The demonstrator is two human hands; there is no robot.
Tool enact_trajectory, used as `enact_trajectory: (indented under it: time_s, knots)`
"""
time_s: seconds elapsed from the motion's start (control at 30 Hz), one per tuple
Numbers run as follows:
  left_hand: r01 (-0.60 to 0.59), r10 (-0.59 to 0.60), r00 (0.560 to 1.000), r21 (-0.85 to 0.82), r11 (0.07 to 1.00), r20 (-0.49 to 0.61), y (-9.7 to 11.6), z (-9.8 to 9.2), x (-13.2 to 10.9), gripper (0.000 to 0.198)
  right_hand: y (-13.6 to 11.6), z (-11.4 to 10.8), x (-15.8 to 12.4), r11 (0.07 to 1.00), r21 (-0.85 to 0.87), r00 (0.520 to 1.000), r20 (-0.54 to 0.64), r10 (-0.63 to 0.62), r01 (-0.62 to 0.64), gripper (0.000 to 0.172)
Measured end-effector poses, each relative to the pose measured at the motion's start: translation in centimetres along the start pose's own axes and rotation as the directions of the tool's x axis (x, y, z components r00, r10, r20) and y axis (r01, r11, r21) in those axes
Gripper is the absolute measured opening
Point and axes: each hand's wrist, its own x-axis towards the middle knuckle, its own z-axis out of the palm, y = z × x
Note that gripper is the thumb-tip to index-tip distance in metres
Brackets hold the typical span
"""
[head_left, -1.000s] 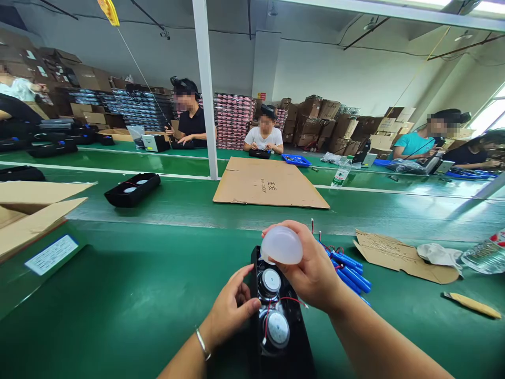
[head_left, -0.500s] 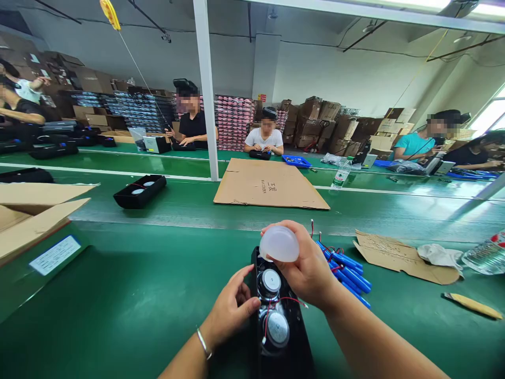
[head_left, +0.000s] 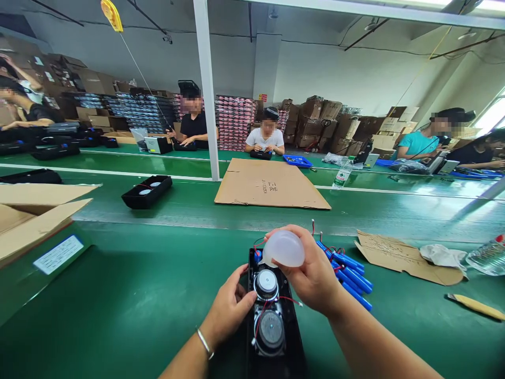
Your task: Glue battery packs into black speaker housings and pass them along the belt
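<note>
A long black speaker housing point(head_left: 292, 347) lies lengthwise before me, holding two round speakers, the far one point(head_left: 267, 282) and the near one point(head_left: 271, 327), with thin red and black wires. My left hand point(head_left: 229, 305) grips the housing's left wall between thumb and fingers. In my right hand point(head_left: 315, 279) is a translucent white squeeze bottle point(head_left: 287, 247), its rounded bottom toward me, over the housing's far end. Its tip is mostly hidden. A blue battery cell point(head_left: 258, 256) shows inside that end. Right of my hand lie several blue battery packs point(head_left: 353, 273) with red leads.
A knife point(head_left: 475, 306), torn cardboard point(head_left: 406, 260) and plastic bottle point(head_left: 489, 257) lie right. An open carton point(head_left: 43, 226) stands left. Ahead are a flat cardboard sheet point(head_left: 272, 184) and another speaker housing point(head_left: 148, 192). Several people work across the line.
The near housing has shifted slightly left, and the battery cell in its far end has come into view. My right hand and the bottle moved slightly right and down. The farther housing slid right.
</note>
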Motion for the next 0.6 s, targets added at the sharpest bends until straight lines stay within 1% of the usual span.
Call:
enact_trajectory:
  time_s: [0.1, 0.23, 0.4, 0.6]
  knots:
    - [0.008, -0.008, 1.0, 0.017, 1.0, -0.011, 0.01, 0.04, 0.0, 0.069, 0.32, 0.05, -0.08, 1.0, 0.019, 1.0, -0.024, 0.019, -0.018, 0.039]
    - [0.012, -0.012, 1.0, 0.032, 0.999, -0.018, -0.57, 0.16, 0.08, 0.067, 0.6, -0.12, -0.14, 1.0, 0.019, 0.999, -0.038, 0.025, -0.024, 0.038]
    - [0.009, -0.008, 1.0, 0.028, 1.0, -0.021, -0.72, 0.14, 0.12, 0.066, 0.62, -0.38, -0.02, 0.999, 0.039, 0.997, -0.078, -0.004, 0.007, 0.035]
    - [0.021, -0.02, 0.999, 0.033, 0.999, -0.03, -0.4, 0.13, 0.11, 0.065, 0.89, -0.45, 0.06, 0.997, 0.062, 0.995, -0.083, 0.046, -0.041, 0.036]
